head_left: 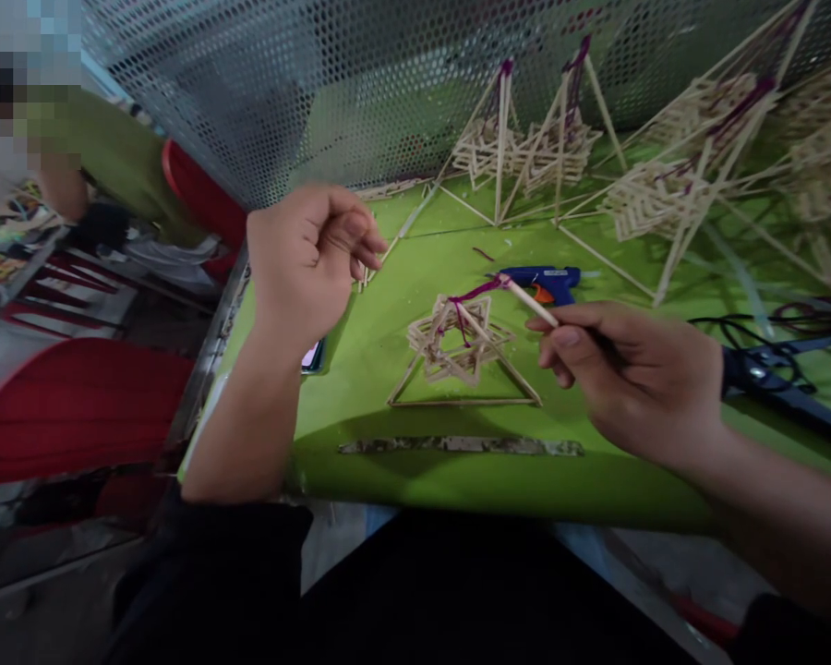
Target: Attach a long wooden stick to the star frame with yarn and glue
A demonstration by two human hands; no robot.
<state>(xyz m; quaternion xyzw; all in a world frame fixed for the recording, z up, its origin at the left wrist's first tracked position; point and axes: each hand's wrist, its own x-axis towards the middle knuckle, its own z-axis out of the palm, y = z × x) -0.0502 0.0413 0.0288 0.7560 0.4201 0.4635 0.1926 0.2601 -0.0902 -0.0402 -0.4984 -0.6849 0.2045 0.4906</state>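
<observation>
My right hand (623,369) pinches a short pale wooden stick (532,303) between thumb and fingers, its far end pointing up and left. Purple yarn (481,289) runs from that end to the top of a small star-shaped stick frame (450,342) on the green table. Thin sticks form a triangular base (463,403) under the star. To the left, my left hand (311,259) is raised over the table, fingers curled together. Whatever its fingers hold, if anything, I cannot make out. Thin sticks (370,274) show just beyond its fingertips.
A blue glue gun (540,279) lies behind the frame. Several stick pyramids with purple tops (499,148) stand along the perforated metal panel (360,92). Black-handled scissors (768,374) lie at right, a patterned strip (457,445) in front. Left are red chairs (83,406) and another person (111,166).
</observation>
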